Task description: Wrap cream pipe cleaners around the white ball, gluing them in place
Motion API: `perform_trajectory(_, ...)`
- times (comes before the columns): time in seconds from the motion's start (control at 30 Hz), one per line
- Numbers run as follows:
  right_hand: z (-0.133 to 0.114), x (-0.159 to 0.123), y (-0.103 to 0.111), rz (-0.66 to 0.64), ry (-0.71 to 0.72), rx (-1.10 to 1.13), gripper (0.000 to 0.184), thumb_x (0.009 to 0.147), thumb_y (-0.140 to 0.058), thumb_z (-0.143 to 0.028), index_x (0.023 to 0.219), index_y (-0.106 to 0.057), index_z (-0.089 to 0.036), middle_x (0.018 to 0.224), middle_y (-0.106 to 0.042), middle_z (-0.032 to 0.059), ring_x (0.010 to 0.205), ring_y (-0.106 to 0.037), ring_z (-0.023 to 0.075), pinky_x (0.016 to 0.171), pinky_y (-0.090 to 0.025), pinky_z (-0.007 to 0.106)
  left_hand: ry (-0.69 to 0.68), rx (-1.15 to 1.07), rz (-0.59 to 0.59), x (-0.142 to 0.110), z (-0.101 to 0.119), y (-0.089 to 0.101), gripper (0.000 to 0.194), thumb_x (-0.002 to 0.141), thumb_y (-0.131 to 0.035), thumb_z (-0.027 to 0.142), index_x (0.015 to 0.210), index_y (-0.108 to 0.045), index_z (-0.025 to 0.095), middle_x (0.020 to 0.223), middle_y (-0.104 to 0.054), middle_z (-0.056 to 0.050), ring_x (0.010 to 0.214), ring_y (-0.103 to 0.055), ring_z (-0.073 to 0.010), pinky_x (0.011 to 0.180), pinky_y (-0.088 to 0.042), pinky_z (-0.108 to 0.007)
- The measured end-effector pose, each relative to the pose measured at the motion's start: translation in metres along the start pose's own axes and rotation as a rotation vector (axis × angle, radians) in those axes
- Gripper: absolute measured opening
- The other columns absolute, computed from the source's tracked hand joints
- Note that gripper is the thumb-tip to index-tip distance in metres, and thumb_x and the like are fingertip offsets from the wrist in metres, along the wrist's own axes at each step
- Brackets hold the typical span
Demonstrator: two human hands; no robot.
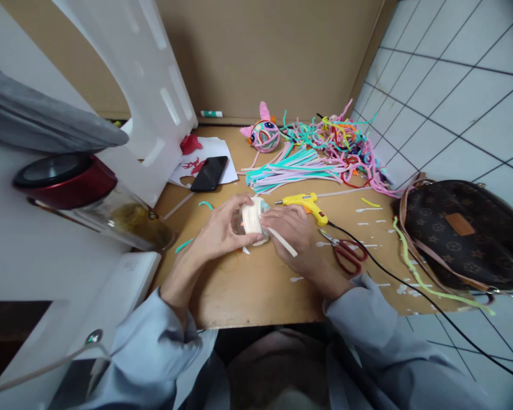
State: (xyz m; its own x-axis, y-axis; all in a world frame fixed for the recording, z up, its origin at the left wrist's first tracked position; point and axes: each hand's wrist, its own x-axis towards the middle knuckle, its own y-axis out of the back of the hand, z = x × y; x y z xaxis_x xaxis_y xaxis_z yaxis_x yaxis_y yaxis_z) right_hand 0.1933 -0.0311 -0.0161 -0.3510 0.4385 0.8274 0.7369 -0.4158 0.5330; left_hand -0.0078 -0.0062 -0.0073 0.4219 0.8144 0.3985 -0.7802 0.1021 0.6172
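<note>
In front of me, a small clear container wrapped round with cream pipe cleaner [252,220] is held between the thumb and fingers of my left hand [222,225]. My right hand [291,228] is closed at its right side, fingers pressed on the wrapping. A loose end of the cream pipe cleaner [284,241] sticks out past these fingers, down to the right. Part of the container is hidden by both hands. Just beyond my right hand lies a yellow hot glue gun [305,204], its nozzle pointing left. Red-handled scissors [346,253] rest to the right of my right wrist.
Pink and turquoise pipe cleaners [293,171] lie behind, beside a tangled heap [333,136] and a pink ball-shaped figure [265,135]. A black phone [210,173] rests on paper. A glass kettle [123,210] stands left, a brown bag [465,233] right. The glue gun's cord [393,275] trails right.
</note>
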Motion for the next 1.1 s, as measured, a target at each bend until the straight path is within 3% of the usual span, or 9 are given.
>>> perform_trajectory(0.4, -0.0011, 0.0016, 0.0015, -0.048, -0.022, 0.023, 0.027, 0.098, -0.042, -0.015, 0.097, -0.067, -0.021, 0.097, -0.077, 0.0052, 0.100, -0.069, 0.0166, 0.086, -0.043, 0.036, -0.094, 0.107, -0.003, 0.0003, -0.0003, 0.0034, 0.052, 0.078, -0.074, 0.051, 0.116, -0.056, 0.021, 0.132, -0.064, -0.012, 0.122, -0.062, -0.0276, 0.104, -0.049, -0.040)
perform_trajectory(0.6, -0.0015, 0.0029, 0.0014, 0.014, 0.009, 0.011, 0.024, 0.100, -0.044, -0.017, 0.094, -0.067, -0.020, 0.093, -0.077, 0.0049, 0.095, -0.070, 0.0163, 0.083, -0.044, 0.035, -0.086, 0.121, -0.004, 0.0005, 0.0006, 0.0035, 0.051, 0.079, -0.072, 0.049, 0.117, -0.057, 0.019, 0.131, -0.065, -0.013, 0.121, -0.062, -0.0275, 0.104, -0.049, -0.041)
perform_trajectory(1.1, 0.0014, 0.0009, -0.0020, 0.026, 0.040, 0.019, 0.024, 0.099, -0.045, -0.016, 0.095, -0.068, -0.018, 0.096, -0.076, 0.0058, 0.098, -0.068, 0.0165, 0.084, -0.041, 0.035, -0.084, 0.147, -0.019, 0.0011, 0.0005, 0.0039, 0.052, 0.080, -0.070, 0.050, 0.118, -0.053, 0.019, 0.125, -0.066, -0.012, 0.115, -0.065, -0.0267, 0.099, -0.052, -0.037)
